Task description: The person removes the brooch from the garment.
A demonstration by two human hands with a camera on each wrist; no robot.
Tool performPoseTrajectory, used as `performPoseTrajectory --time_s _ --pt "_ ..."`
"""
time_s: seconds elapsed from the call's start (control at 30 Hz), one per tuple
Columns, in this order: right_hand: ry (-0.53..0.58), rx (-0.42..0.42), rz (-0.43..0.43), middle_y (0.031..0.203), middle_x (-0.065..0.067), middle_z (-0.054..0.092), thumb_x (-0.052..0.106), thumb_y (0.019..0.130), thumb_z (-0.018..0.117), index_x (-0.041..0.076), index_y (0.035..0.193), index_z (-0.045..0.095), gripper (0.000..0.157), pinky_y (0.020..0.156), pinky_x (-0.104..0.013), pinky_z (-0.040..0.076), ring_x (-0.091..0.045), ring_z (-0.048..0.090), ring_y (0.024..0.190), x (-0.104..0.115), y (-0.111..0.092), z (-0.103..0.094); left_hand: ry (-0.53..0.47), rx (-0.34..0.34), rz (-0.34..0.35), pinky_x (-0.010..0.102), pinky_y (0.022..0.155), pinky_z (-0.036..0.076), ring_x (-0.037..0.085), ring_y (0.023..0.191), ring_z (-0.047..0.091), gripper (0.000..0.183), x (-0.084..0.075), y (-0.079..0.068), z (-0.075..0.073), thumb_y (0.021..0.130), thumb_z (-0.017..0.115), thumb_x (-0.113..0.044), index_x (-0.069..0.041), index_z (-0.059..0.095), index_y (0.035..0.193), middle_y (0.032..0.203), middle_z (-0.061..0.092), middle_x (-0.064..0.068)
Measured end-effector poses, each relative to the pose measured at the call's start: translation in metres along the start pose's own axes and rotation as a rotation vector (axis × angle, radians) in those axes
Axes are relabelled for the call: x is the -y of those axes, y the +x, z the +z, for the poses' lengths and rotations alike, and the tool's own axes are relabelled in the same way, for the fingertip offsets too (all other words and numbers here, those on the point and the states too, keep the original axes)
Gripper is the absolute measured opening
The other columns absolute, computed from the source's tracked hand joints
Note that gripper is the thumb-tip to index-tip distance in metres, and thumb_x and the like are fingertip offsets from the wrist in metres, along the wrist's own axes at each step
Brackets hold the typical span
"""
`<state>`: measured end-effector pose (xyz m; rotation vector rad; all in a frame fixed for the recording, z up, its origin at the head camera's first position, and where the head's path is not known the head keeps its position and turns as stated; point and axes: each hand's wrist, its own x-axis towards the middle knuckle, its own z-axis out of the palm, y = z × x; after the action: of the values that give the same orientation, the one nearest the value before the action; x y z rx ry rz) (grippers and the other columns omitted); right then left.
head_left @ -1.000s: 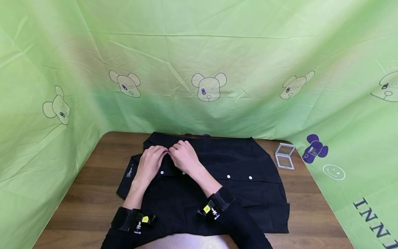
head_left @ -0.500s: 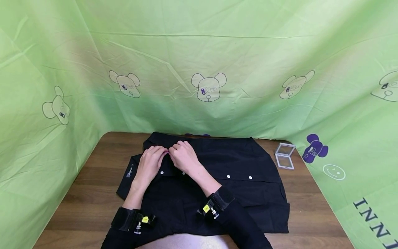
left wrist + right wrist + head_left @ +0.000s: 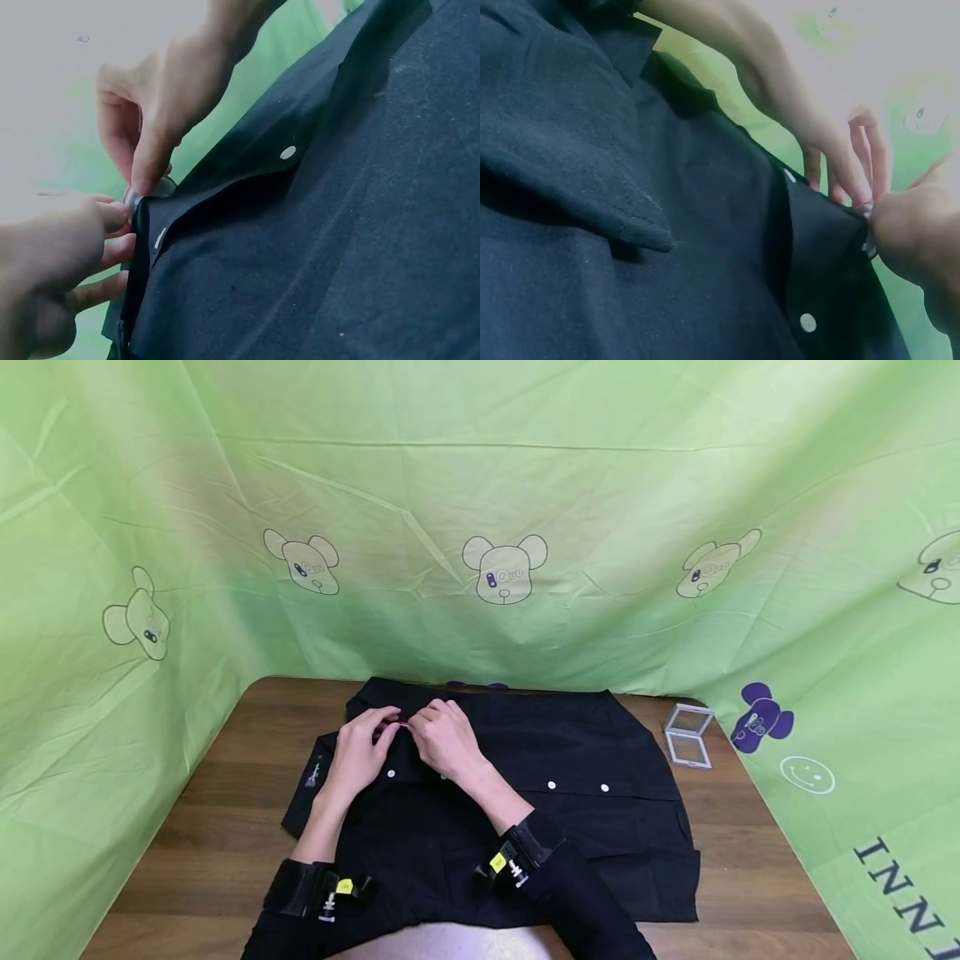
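- Shirt (image 3: pixel 487 852): black, spread flat across most of the surface (image 3: pixel 187 843), which is wood-grained and brown. It serves as the reference for all positions below, with sides as seen in the head view.
- Left hand (image 3: pixel 356 758): over the upper left part of the shirt. Fingers bent, thumb set apart from the index finger, fingertips at the disc. Whether it grips the disc or only touches it cannot be told.
- Right hand (image 3: pixel 448 742): over the shirt, just right of the left hand. Fingers curled; thumb and finger pinch the disc, the thumb lying on its face.
- Disc (image 3: pixel 167 184): small, shiny, grey, located between the two hands at a raised edge of the shirt. Contact between disc and cloth cannot be confirmed. Its far side is hidden by the fingers.
- Buttons (image 3: pixel 552 785): white, in a row running left to right across the shirt. Four are visible in the head view, one partly covered by the right hand.
- Mark (image 3: pixel 312 774): light-coloured, on the leftmost part of the shirt; too small to read.
- Case (image 3: pixel 686 737): hinged, pale-framed, unfolded, on the surface to the right of the shirt and apart from it.
- Wristbands (image 3: pixel 292 888): black, one per wrist, each fitted with a yellow-tagged mount, above the near part of the shirt.
- Curtain (image 3: pixel 375 485): green, printed with bear heads, hanging behind the shirt and to both sides.
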<state>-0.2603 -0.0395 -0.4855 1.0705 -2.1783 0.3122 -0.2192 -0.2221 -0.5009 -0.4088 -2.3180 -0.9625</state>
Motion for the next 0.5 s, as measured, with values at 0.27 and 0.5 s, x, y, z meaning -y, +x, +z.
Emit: performPoseTrajectory --time_s 0.27,0.5 --pt "0.158 -0.041 0.094 0.093 0.003 0.079 0.015 0.093 0.073 0.012 0.093 0.082 0.010 0.077 -0.034 0.050 -0.016 0.064 0.092 0.002 -0.005 0.009 -0.072 -0.024 -0.072 0.039 0.068 0.060 0.017 0.084 0.072 0.025 0.003 0.000 0.001 0.092 0.073 0.001 0.001 0.074 0.117 0.104 0.076 0.012" --pt "0.295 -0.112 0.208 0.092 0.005 0.079 0.016 0.091 0.076 0.012 0.092 0.084 0.008 0.081 -0.033 0.053 -0.012 0.067 0.092 0.002 -0.009 0.019 -0.101 -0.027 -0.096 0.037 0.070 0.061 0.018 0.087 0.073 0.023 0.009 -0.002 0.003 0.094 0.073 -0.002 0.002 0.075 0.117 0.108 0.075 0.012"
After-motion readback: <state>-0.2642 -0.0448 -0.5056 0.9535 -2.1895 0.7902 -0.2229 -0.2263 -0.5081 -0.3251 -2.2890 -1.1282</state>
